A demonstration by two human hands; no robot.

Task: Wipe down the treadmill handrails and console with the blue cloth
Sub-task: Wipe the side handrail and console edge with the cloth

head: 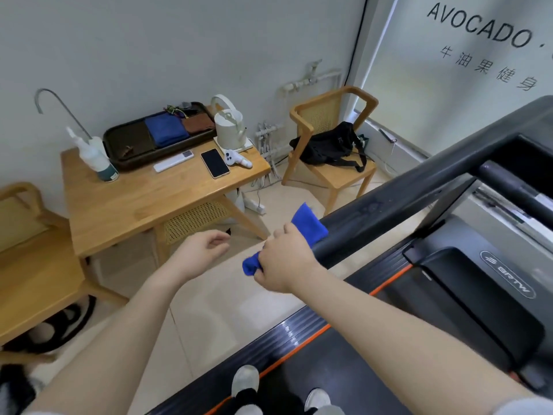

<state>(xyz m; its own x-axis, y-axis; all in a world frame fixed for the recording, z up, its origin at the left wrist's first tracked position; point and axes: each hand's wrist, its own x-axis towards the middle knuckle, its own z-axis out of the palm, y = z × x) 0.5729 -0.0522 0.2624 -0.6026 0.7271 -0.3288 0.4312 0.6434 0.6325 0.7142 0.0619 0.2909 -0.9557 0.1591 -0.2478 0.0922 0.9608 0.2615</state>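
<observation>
Head view: our right hand (281, 259) clamps the blue cloth (308, 224) around the left handrail (389, 202) end, left hand (203, 250) loosely open and empty; console (520, 163) looks unwiped.

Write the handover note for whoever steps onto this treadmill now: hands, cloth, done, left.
Right hand: shut on the blue cloth, pressing it around the near end of the left handrail.
Left hand: free, loosely curled, in the air beside the rail.
Done: cannot tell how much has been wiped; the cloth sits at the rail's end.
Left: probably the length of this handrail, the other handrail and the console.
</observation>
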